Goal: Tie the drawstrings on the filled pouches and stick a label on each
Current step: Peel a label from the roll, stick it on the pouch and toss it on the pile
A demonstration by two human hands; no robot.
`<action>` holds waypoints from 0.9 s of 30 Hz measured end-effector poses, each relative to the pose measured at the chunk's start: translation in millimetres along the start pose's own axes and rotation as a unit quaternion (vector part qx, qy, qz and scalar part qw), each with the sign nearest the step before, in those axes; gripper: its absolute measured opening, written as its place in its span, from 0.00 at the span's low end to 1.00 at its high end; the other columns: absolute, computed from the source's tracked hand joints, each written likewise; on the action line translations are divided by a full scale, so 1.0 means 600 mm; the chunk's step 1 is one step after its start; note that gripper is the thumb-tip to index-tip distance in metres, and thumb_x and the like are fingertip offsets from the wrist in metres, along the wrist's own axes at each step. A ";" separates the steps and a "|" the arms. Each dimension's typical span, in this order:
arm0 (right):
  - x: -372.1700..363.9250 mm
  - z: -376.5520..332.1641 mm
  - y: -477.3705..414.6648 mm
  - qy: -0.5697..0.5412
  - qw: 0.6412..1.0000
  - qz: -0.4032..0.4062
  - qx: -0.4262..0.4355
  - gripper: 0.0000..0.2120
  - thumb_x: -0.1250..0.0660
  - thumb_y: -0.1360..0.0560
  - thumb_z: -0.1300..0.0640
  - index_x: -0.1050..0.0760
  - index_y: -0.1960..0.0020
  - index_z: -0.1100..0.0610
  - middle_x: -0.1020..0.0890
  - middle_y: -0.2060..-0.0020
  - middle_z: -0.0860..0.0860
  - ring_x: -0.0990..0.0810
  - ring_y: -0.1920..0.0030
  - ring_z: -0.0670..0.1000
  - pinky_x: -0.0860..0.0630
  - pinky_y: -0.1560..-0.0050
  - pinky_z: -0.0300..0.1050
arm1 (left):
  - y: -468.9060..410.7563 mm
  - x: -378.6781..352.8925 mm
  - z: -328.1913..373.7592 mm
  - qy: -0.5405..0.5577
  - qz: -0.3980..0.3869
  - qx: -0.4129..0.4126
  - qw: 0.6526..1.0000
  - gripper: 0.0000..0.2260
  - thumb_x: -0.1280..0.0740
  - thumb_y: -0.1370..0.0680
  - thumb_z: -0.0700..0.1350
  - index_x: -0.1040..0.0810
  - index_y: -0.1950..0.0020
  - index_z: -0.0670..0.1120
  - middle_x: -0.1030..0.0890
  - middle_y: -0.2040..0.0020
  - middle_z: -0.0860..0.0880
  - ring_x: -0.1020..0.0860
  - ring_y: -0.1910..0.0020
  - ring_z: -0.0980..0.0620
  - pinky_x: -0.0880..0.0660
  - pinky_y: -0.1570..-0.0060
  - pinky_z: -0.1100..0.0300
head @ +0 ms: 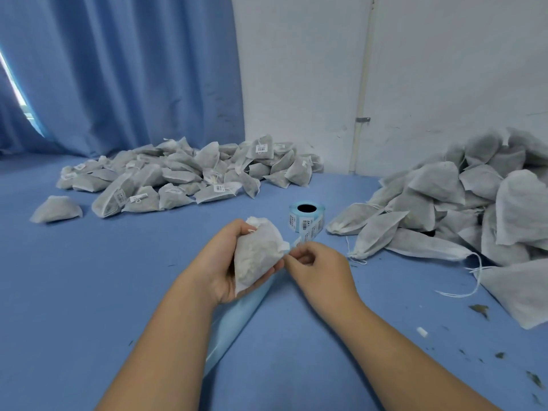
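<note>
My left hand point(219, 262) grips a filled white pouch point(256, 253) above the blue table, its gathered neck pointing up. My right hand point(318, 266) sits right beside the pouch and pinches a small label point(296, 242) at the end of the strip coming off the label roll point(307, 217). The roll stands just behind my hands, blue-backed, with barcoded stickers hanging loose from it. The label's edge is close to the pouch's right corner; whether they touch is unclear.
A heap of labelled, tied pouches point(189, 173) lies at the back left. A bigger heap of pouches point(462, 209) with loose drawstrings fills the right side. A used strip of blue backing paper point(234, 324) trails under my left forearm. Herb crumbs point(479, 310) dot the table's right part.
</note>
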State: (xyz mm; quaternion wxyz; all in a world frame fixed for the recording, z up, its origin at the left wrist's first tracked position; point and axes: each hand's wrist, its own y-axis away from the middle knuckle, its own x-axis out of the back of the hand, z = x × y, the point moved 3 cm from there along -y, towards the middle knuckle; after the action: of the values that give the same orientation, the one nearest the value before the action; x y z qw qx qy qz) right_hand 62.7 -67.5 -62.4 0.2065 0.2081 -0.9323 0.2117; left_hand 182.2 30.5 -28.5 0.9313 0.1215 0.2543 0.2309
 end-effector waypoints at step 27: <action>0.242 -0.013 0.113 -0.117 0.982 0.146 -0.005 0.08 0.31 0.29 0.62 0.22 0.62 0.50 0.19 0.68 0.42 0.25 0.69 0.40 0.29 0.65 0.36 | 0.076 -0.120 -0.067 -0.181 -0.035 -0.116 0.976 0.07 0.34 0.21 0.44 0.17 0.49 0.53 0.14 0.53 0.47 0.15 0.52 0.48 0.21 0.44 0.45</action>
State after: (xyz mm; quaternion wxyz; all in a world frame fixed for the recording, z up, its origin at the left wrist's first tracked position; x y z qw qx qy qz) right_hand -87.3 -51.8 -8.1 0.0640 0.0917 -0.9715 0.2092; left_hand 89.0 38.9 -16.6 0.9772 0.0431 0.0573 0.2001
